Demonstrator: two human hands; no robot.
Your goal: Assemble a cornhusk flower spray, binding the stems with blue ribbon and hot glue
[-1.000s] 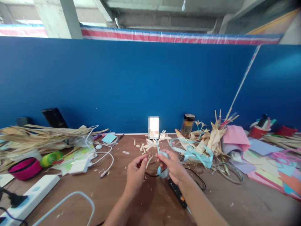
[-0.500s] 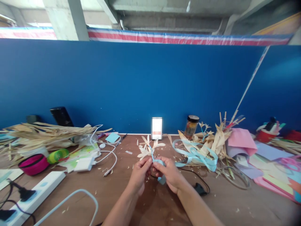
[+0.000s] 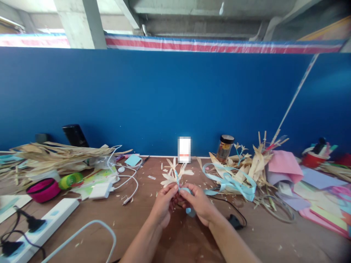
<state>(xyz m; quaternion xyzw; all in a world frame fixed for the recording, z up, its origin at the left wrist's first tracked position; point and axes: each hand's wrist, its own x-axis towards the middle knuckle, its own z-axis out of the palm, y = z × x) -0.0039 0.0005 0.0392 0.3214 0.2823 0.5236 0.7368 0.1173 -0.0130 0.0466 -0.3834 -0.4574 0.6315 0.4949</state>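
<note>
My left hand (image 3: 166, 200) pinches the stem of a handmade flower spray (image 3: 177, 176), whose pale husk petals fan out above my fingers. Light blue ribbon wraps its stem. Close beside it, my right hand (image 3: 195, 200) is closed on the light blue ribbon (image 3: 186, 190) at the stem, with a loose bit of ribbon hanging below the fingers. The fingertips of both hands nearly meet, and the lower stem is hidden behind them. To the right, a longer coil of light blue ribbon (image 3: 233, 182) lies over dried husks.
Dried corn husks (image 3: 63, 155) are piled at the left, near a white power strip (image 3: 46, 232) and white charger (image 3: 100, 190). A lidded jar (image 3: 225, 148) stands at the back right. Coloured paper (image 3: 285, 166) and a red pen cup (image 3: 312, 159) lie farther right. Husk scraps dot the brown table (image 3: 131, 233).
The whole view has shifted slightly, so things sit a little farther right. Both hands keep their hold on the flower stem and ribbon, with only slight finger movement.
</note>
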